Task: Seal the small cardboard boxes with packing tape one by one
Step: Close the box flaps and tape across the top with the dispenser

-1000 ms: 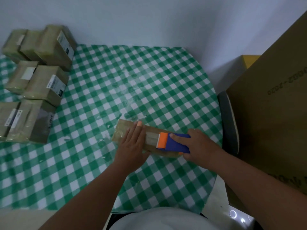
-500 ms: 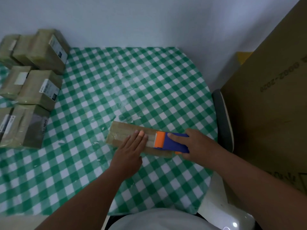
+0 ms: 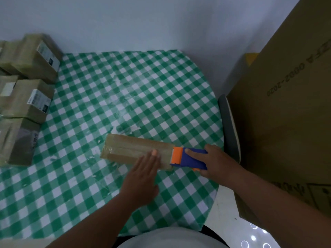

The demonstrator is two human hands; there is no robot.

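Note:
A flat small cardboard box lies on the green checked tablecloth, glossy tape running along its top. My left hand lies flat on the box's near right part, fingers straight. My right hand grips a blue and orange tape dispenser, index finger stretched along its top. The dispenser's orange end sits at the box's right end.
Several taped cardboard boxes are stacked at the table's left edge. A large brown carton stands close on the right, with a grey chair back between it and the table. A wall runs behind the table.
The dispenser has slid right along the box top to its right end. My left hand has stayed flat on the box, shifting slightly right.

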